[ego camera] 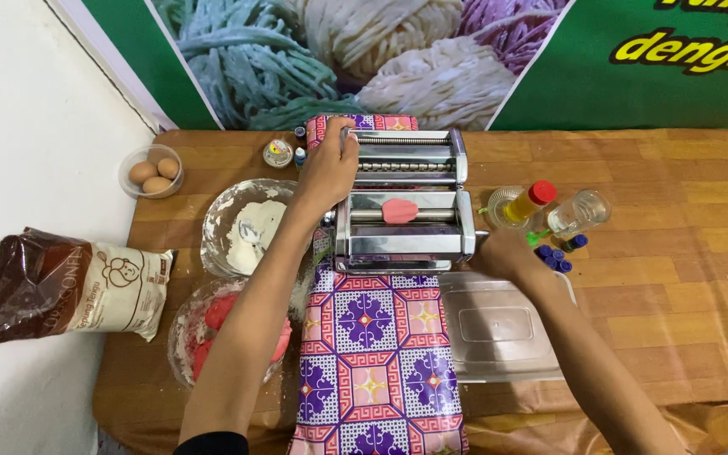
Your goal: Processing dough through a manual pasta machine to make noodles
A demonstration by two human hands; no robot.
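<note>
Left forearm [246, 329] covers part of the bowl of pink dough [212, 333]. Right hand [507, 253] hides whatever it grips beside the pasta machine [404, 202]. Patterned cloth [377, 362] and both arms are cut by the lower edge; the poster [431, 59] by the upper.

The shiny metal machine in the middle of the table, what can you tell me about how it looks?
The pasta machine is a boxy, polished metal roller press that stands upright on a purple patterned cloth. It has horizontal rollers, with ridged cutting rollers along the far side. A small piece of pink dough lies flat on its middle rollers. The left hand rests on its upper left corner; the right hand is at its right side.
</note>
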